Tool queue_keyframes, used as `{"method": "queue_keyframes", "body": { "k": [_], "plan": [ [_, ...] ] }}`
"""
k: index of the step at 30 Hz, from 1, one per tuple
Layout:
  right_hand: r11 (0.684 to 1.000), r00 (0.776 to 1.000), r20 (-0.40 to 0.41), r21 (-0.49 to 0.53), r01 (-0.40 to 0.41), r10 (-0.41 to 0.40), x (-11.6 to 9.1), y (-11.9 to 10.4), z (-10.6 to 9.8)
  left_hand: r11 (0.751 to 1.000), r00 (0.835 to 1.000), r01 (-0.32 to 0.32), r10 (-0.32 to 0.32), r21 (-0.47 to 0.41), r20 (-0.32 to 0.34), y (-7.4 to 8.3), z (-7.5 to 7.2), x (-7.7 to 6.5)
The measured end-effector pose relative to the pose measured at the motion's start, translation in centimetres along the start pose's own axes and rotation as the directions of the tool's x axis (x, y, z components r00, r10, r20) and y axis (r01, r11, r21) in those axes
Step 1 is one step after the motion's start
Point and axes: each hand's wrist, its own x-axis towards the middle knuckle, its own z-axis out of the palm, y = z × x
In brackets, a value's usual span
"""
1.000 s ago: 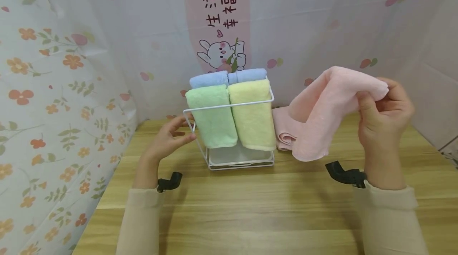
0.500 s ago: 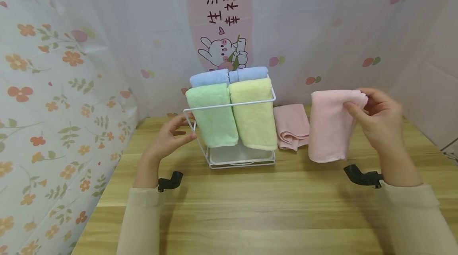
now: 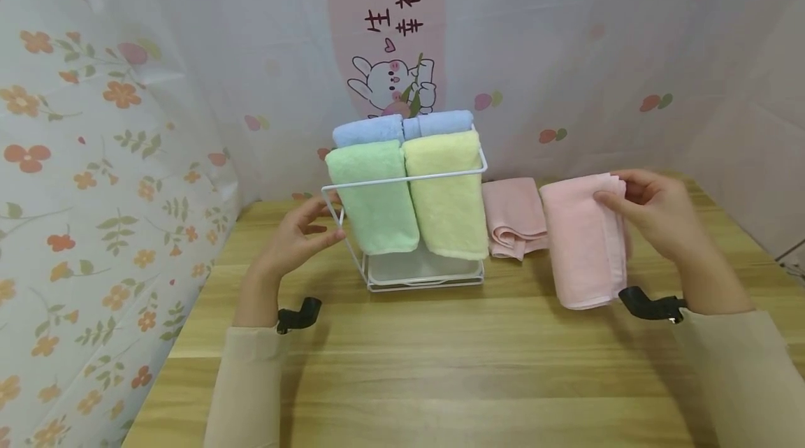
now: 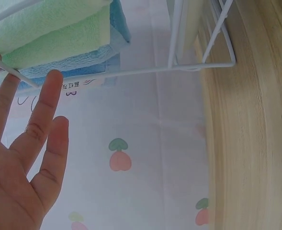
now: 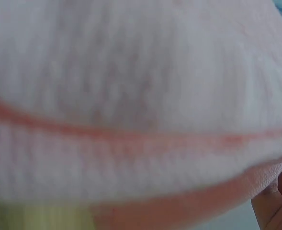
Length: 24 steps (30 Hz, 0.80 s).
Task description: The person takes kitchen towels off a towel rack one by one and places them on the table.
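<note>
A white wire rack (image 3: 409, 177) stands on the table. Rolled green (image 3: 371, 200) and yellow (image 3: 445, 193) towels sit at its front, with blue towels (image 3: 371, 131) behind. My left hand (image 3: 298, 238) is at the rack's left side, fingertips at the wire frame; in the left wrist view its fingers are fairly straight and spread. My right hand (image 3: 654, 214) pinches the top right corner of a folded pink towel (image 3: 581, 242), thumb in front, fingers behind. That towel hangs upright and fills most of the right wrist view, blurred. Another folded pink towel (image 3: 516, 217) lies right of the rack.
A white tray (image 3: 421, 268) is in the bottom of the rack. The wooden table (image 3: 428, 378) reaches back to a patterned cloth backdrop (image 3: 566, 49). Floral cloth (image 3: 94, 224) hangs along the left side.
The pink towel in my right hand has gone from loosely draped to a neat folded shape, lower and apart from the other pink towel. My left hand stays at the rack.
</note>
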Motion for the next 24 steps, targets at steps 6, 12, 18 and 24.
{"method": "queue_keyframes", "body": {
  "k": [6,12,18,24],
  "plan": [
    [0.989,0.991,0.081,-0.111,-0.096,0.105,1.9,2.8,0.3,1.0,1.0,0.003,-0.003,-0.001,0.008,0.0,0.0,0.0],
    [0.99,0.987,0.097,-0.071,-0.119,0.126,3.4,4.5,0.4,1.0,1.0,0.012,-0.012,0.006,0.004,0.1,-0.1,0.0],
    [0.985,0.98,0.101,-0.031,-0.17,0.172,4.6,6.1,0.2,1.0,1.0,0.024,-0.024,0.009,-0.003,0.0,0.0,0.0],
    [0.968,0.962,0.112,-0.02,-0.249,0.249,5.7,7.8,0.3,1.0,1.0,0.023,-0.023,0.016,-0.003,0.0,0.0,0.0]
  ]
}}
